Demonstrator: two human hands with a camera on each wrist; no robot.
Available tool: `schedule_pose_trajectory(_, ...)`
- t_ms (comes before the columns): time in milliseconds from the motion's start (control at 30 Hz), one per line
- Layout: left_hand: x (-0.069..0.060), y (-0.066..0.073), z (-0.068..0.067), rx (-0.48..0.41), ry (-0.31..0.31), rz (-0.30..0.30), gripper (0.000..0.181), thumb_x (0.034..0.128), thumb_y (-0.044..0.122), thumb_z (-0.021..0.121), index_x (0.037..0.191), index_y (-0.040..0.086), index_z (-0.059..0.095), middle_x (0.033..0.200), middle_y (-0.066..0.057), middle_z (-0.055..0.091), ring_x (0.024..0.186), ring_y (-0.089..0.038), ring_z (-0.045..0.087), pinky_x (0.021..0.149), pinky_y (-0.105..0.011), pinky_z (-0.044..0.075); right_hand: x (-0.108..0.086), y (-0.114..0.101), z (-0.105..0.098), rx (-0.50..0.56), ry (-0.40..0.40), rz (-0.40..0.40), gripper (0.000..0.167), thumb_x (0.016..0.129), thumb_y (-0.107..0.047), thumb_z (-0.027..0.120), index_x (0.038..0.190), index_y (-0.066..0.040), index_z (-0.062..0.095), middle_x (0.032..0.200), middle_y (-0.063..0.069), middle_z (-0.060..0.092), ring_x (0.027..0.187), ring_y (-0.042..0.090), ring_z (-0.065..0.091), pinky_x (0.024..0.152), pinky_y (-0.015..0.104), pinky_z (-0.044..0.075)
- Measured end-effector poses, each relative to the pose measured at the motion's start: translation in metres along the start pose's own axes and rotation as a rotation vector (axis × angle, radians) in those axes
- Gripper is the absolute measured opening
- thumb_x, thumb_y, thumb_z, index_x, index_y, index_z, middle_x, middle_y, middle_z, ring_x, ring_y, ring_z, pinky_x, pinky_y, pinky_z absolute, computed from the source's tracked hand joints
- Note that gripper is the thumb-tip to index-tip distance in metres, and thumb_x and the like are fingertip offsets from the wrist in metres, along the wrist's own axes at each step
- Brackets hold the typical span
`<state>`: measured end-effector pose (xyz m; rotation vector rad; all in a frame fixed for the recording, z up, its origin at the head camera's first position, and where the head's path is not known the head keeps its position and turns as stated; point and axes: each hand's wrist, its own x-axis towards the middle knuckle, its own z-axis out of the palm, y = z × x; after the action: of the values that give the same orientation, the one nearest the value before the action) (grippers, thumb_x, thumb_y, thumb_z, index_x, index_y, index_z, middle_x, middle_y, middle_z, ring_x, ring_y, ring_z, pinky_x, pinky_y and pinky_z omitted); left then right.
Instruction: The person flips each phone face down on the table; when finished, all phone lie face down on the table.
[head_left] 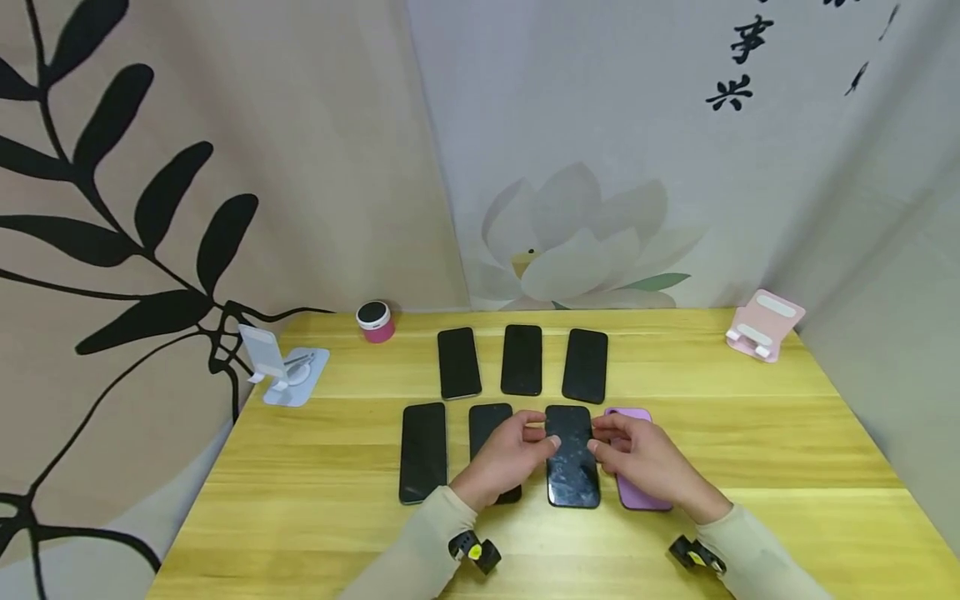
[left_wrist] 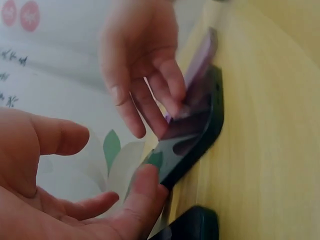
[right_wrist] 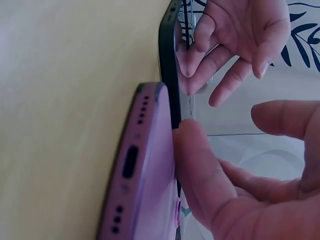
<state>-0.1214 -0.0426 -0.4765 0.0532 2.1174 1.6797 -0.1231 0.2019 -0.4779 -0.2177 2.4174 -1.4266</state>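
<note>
A dark smartphone [head_left: 573, 475] with a smudged, shiny screen lies face up on the wooden table, between my two hands. At its left side is my left hand [head_left: 510, 458], fingertips by the phone's edge and thumb held apart. My right hand [head_left: 645, 462] is at the opposite side, its fingertips by the edge in the right wrist view, thumb also apart. Neither hand grips the phone. Under the right hand lies a purple phone [head_left: 637, 493], partly covered. Another black phone [head_left: 491, 417] is half hidden below the left hand.
A black phone [head_left: 423, 454] lies at the front row's left end. Behind stand a row of black phones [head_left: 522, 360], a pink jar-like object [head_left: 377, 325], a white phone stand [head_left: 296, 379] at left and a pink stand [head_left: 765, 325] at right. Curtains [head_left: 337, 167] hang behind the table.
</note>
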Motion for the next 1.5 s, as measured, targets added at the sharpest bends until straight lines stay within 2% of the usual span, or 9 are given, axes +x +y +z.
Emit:
schedule_pose_trajectory(233,0.003,-0.003,-0.005,-0.215,-0.011,-0.026,0.063,0.1029,0.022,0.070,0.153,-0.003,0.042,0.140,-0.022,0.061,0.116,-0.029,0.069,0.096,-0.044,0.063,0.004,0.001,0.002,-0.068,0.025,-0.040,0.046,0.102,-0.026,0.071,0.135,0.005,0.065,0.131,0.019,0.072,0.112,0.027,0.074,0.088,0.034,0.064)
schedule_pose_trajectory(533,0.005,-0.002,-0.004,-0.280,0.052,0.010,0.057,0.1007,0.008,0.069,0.150,-0.009,0.047,0.127,-0.021,0.066,0.104,-0.022,0.071,0.091,-0.035,0.064,0.009,0.001,0.006,-0.055,0.030,-0.106,0.039,0.103,-0.023,0.071,0.131,0.003,0.068,0.128,0.018,0.073,0.103,0.023,0.077,0.081,0.025,0.063)
schedule_pose_trajectory(733,0.009,-0.007,-0.004,-0.309,-0.017,0.037,0.057,0.0964,-0.001,0.068,0.151,-0.005,0.051,0.121,-0.018,0.063,0.094,-0.016,0.065,0.084,-0.025,0.059,0.010,-0.001,0.014,-0.135,0.030,-0.151,0.030,0.102,-0.021,0.072,0.126,-0.004,0.073,0.120,0.009,0.077,0.103,0.017,0.077,0.084,0.024,0.061)
schedule_pose_trajectory(900,0.010,-0.009,0.000,-0.370,-0.079,0.038,0.069,0.0950,-0.006,0.070,0.158,0.008,0.046,0.129,-0.017,0.060,0.104,-0.018,0.068,0.090,-0.037,0.063,0.012,-0.005,0.020,-0.161,0.044,-0.161,0.025,0.102,-0.022,0.072,0.123,-0.009,0.075,0.116,0.004,0.078,0.100,0.012,0.076,0.086,0.028,0.062)
schedule_pose_trajectory(1033,0.010,-0.010,0.004,-0.391,-0.115,0.031,0.070,0.0971,0.000,0.073,0.159,0.018,0.046,0.146,-0.019,0.054,0.122,-0.025,0.066,0.099,-0.048,0.061,0.014,-0.006,0.021,-0.068,0.006,-0.145,0.030,0.106,-0.023,0.065,0.128,-0.003,0.071,0.120,0.012,0.077,0.098,0.015,0.077,0.080,0.027,0.064)
schedule_pose_trajectory(1167,0.010,-0.011,0.007,-0.354,-0.130,0.048,0.069,0.0966,0.004,0.076,0.158,0.022,0.049,0.155,-0.018,0.051,0.139,-0.033,0.057,0.099,-0.048,0.061,0.013,-0.007,0.022,0.067,-0.033,-0.077,0.044,0.110,-0.029,0.058,0.139,0.003,0.062,0.125,0.021,0.074,0.096,0.019,0.078,0.077,0.031,0.065)
schedule_pose_trajectory(1233,0.010,-0.012,0.008,-0.321,-0.126,0.057,0.070,0.0958,0.006,0.077,0.157,0.023,0.049,0.156,-0.017,0.050,0.144,-0.035,0.053,0.099,-0.046,0.061,0.012,-0.007,0.022,0.096,-0.038,-0.046,0.051,0.110,-0.035,0.059,0.144,0.003,0.059,0.126,0.022,0.073,0.096,0.022,0.079,0.077,0.034,0.066)
schedule_pose_trajectory(1367,0.009,-0.010,0.014,-0.171,-0.086,0.091,0.075,0.0914,0.008,0.083,0.157,0.024,0.050,0.152,-0.013,0.053,0.141,-0.033,0.053,0.101,-0.042,0.059,0.012,-0.008,0.025,0.010,0.015,-0.033,0.056,0.104,-0.038,0.068,0.145,-0.001,0.058,0.123,0.018,0.075,0.103,0.025,0.077,0.078,0.036,0.065)
schedule_pose_trajectory(1500,0.009,-0.008,0.022,0.023,-0.014,0.130,0.083,0.0835,0.013,0.092,0.156,0.022,0.052,0.143,-0.014,0.052,0.130,-0.031,0.055,0.097,-0.039,0.056,0.013,-0.009,0.028,-0.069,0.060,-0.030,0.051,0.100,-0.027,0.074,0.143,-0.003,0.060,0.120,0.015,0.077,0.110,0.028,0.076,0.080,0.035,0.065)
